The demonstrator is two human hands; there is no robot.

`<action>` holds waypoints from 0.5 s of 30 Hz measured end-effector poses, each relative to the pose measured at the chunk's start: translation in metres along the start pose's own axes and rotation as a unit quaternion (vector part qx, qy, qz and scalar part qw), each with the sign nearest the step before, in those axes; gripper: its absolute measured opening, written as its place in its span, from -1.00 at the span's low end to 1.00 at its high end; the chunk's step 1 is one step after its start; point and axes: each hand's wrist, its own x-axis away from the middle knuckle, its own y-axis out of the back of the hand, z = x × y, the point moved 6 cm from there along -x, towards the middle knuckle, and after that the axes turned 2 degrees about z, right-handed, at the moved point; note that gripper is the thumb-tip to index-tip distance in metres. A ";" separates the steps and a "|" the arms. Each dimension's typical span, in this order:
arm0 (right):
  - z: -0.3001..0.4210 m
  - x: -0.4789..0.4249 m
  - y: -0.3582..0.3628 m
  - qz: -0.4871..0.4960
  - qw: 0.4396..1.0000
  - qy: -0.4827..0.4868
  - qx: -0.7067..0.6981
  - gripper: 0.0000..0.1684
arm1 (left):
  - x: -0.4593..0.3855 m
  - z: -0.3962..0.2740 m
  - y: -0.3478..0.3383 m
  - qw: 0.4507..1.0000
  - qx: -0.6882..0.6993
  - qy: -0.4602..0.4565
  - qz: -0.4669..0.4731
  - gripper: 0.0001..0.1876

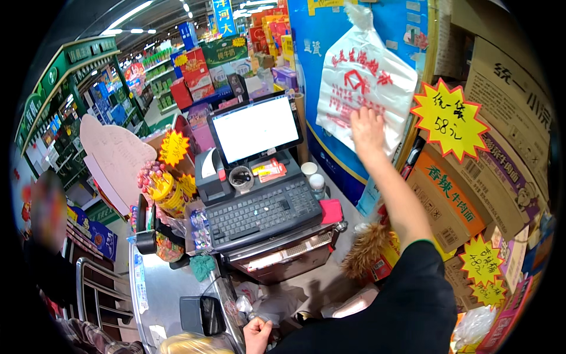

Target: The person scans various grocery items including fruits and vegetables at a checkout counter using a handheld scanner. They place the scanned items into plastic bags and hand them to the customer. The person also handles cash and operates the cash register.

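Note:
My right hand [368,130] is raised at the upper right, its fingers against the lower part of a white plastic carrier bag with red print [367,84]. The bag hangs by its knotted top on a blue panel [309,75]. Whether the fingers pinch the film or only rest on it cannot be told. My left hand [258,332] is low at the bottom centre with curled fingers, beside the edge of the metal counter [163,274]; whether something is inside it is hidden. Near it lie a black box-like device [201,315] and a blurred yellowish item [194,344].
Ahead stand a cash register keyboard [265,212] and its lit screen [256,128]. A scanner [148,241] and candy jar [170,248] are at the counter's far end. Cardboard cartons [442,199] rise at right, beside a feather duster [367,250]. A person [48,256] stands at left.

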 end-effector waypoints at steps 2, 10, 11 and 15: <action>-0.024 0.002 -0.023 -0.008 0.997 0.004 0.081 -0.87 | 0.003 -0.029 -0.008 0.990 -0.113 -0.088 -0.012 -0.71; -0.024 0.011 -0.018 0.022 0.997 -0.011 -0.067 -0.87 | 0.026 -0.012 0.012 0.995 -0.092 -0.012 -0.032 -0.72; -0.023 0.013 -0.012 0.033 0.994 -0.022 -0.105 -0.89 | 0.029 -0.005 0.018 0.996 -0.076 -0.004 -0.043 -0.72; 0.019 0.036 0.015 0.065 0.920 -0.039 -0.386 -0.90 | 0.043 -0.006 0.026 0.997 -0.075 -0.016 -0.034 -0.71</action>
